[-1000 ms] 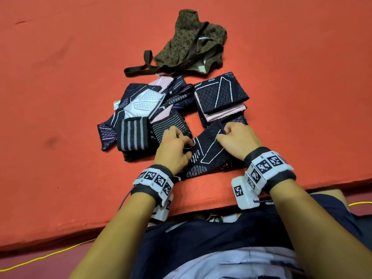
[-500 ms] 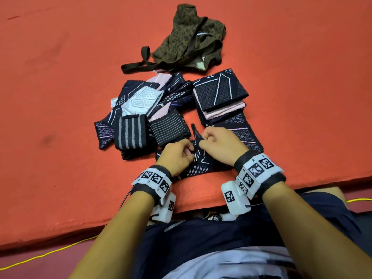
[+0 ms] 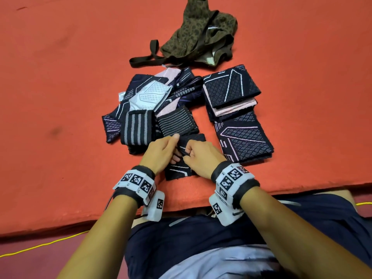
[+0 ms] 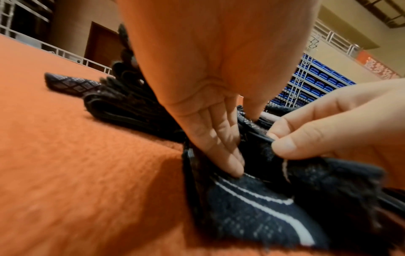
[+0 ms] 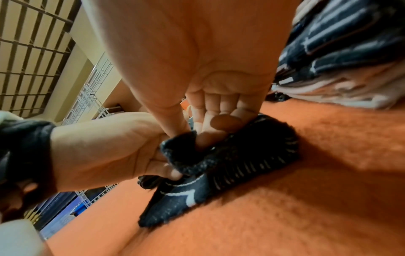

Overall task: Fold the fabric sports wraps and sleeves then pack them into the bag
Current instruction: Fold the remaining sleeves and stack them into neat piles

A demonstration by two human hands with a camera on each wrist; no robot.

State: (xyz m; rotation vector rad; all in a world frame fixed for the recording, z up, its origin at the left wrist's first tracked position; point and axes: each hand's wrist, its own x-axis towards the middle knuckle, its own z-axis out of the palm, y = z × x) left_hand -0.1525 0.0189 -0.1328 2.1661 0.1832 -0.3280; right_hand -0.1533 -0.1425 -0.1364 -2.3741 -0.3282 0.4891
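A dark navy sleeve (image 3: pixel 178 171) with white lines lies doubled over near the front edge of the orange mat. My left hand (image 3: pixel 176 150) pinches its raised fold, fingers on one side and thumb on the other (image 4: pixel 241 138). My right hand (image 3: pixel 188 156) pinches the same fold from the right, thumb against curled fingers (image 5: pixel 192 133). The sleeve (image 5: pixel 197 190) rests on the mat below them. The olive leopard-print bag (image 3: pixel 201 33) lies crumpled at the far side, its strap trailing left.
A folded stack of navy and pink sleeves (image 3: pixel 229 91) sits right of centre, with another folded navy sleeve (image 3: pixel 243 137) in front of it. Loose wraps and striped bands (image 3: pixel 149 105) are heaped on the left. The mat's front edge (image 3: pixel 181 200) is close to my wrists.
My right hand has carried the sleeve's right end leftward to meet my left hand, doubling the sleeve. The folded sleeve on the right is now uncovered.
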